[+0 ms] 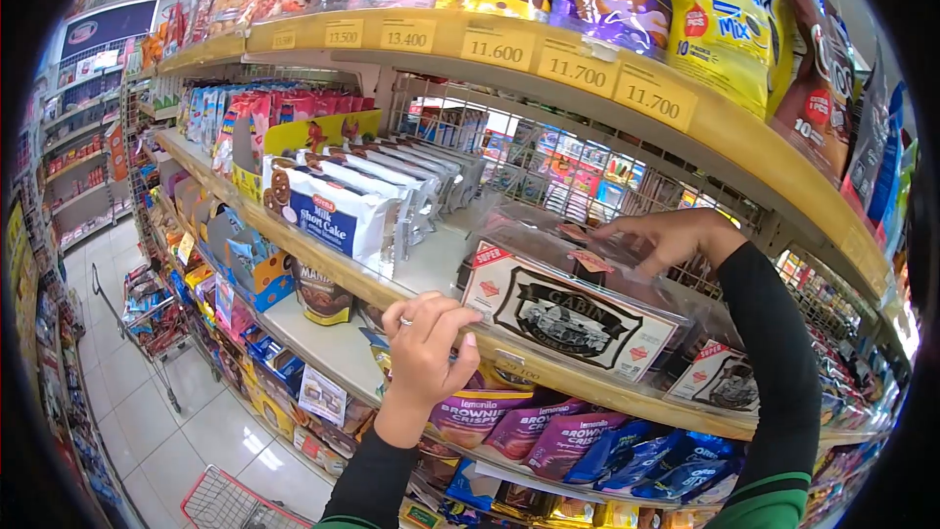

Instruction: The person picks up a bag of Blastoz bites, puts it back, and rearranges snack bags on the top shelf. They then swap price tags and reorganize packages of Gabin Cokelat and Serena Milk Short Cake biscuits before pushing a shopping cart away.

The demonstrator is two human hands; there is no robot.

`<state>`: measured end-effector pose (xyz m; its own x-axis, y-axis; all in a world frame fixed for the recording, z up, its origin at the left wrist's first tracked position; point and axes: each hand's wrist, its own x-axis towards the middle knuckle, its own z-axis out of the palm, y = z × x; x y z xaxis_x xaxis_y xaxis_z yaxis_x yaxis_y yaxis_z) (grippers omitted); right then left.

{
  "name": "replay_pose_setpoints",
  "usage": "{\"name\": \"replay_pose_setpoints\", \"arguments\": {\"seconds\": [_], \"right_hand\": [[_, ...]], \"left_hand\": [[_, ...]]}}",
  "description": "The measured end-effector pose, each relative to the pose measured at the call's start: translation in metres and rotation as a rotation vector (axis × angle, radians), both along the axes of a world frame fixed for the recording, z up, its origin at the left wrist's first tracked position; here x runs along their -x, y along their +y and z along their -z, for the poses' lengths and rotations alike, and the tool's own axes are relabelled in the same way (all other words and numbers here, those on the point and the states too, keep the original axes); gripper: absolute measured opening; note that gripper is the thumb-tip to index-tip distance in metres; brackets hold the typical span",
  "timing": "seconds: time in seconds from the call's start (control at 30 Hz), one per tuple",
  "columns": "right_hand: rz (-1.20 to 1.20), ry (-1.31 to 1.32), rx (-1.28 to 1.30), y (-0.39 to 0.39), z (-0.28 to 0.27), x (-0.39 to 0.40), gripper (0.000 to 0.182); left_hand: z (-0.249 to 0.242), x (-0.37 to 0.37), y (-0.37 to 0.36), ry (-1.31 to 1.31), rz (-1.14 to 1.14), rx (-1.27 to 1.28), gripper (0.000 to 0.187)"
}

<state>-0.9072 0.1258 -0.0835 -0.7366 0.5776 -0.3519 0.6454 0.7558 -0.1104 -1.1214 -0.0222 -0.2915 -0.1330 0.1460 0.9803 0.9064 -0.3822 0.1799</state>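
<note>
My left hand (pixel 429 353) is at the shelf's front edge (pixel 352 279), its fingers bent over the lower left corner of a clear-wrapped Gabin pack (pixel 563 318). Behind that front pack, my right hand (pixel 666 238) reaches in from the right, with its fingers on the clear wrapping of the packs in the row. Its fingertips are partly hidden, so any grip is unclear. White Milk Short Cake packs (pixel 338 216) stand in a row to the left of the Gabin packs. Another Gabin pack (pixel 720 375) is at the right, below my right forearm.
Overhead runs a yellow shelf edge (pixel 392 29) with price tags and snack bags. Purple Brownie Crispy pouches (pixel 480 413) and blue packs (pixel 676 460) fill the shelf below. A loaded cart (pixel 157 318) and a red basket or cart rim (pixel 230 504) are at the lower left.
</note>
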Motion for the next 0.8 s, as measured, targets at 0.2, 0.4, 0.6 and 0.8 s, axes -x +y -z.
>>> {"name": "replay_pose_setpoints", "arguments": {"seconds": [0.2,0.4,0.6,0.8], "right_hand": [[-0.032,0.027,0.073,0.004,0.002,-0.001,0.077],[-0.143,0.176,-0.242,-0.021,-0.003,-0.029,0.06],[0.249,0.131,-0.179,-0.101,-0.03,-0.108,0.071],[0.293,0.095,-0.236,-0.11,0.006,-0.155,0.083]], "left_hand": [[0.005,0.005,0.004,0.008,0.001,-0.009,0.017],[0.004,0.005,0.002,0.001,0.012,-0.001,0.018],[0.005,0.003,0.003,-0.002,0.021,0.019,0.019],[0.005,-0.001,0.006,-0.022,0.04,0.011,0.017]]}}
